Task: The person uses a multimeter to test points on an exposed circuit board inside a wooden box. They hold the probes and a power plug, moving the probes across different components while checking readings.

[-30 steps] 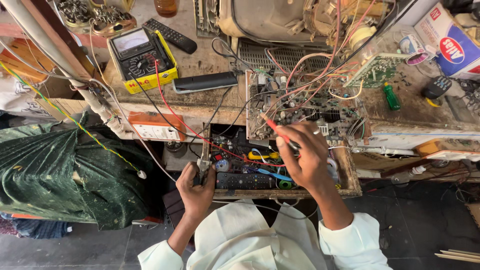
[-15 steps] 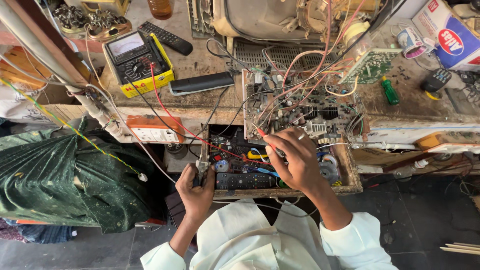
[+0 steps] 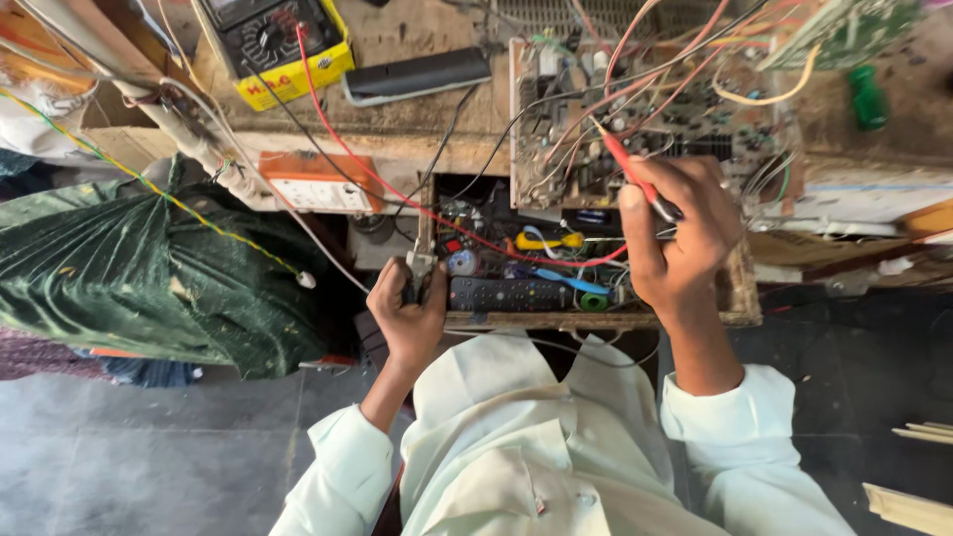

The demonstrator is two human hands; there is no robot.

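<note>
My right hand grips a red test probe, its tip resting on the circuit board that lies on the workbench among many coloured wires. A red lead runs from the probe back to the yellow multimeter at the upper left. My left hand is closed around a small dark probe or clip at the front edge of an open wooden drawer filled with tools and a black remote control.
A dark green bundle of cloth lies at the left. An orange and white socket box hangs on the bench front. A black remote and a green bottle rest on the bench top.
The view has closed in on the bench. My right hand has shifted slightly with the red probe on the board; my left hand has stayed at the drawer edge.
</note>
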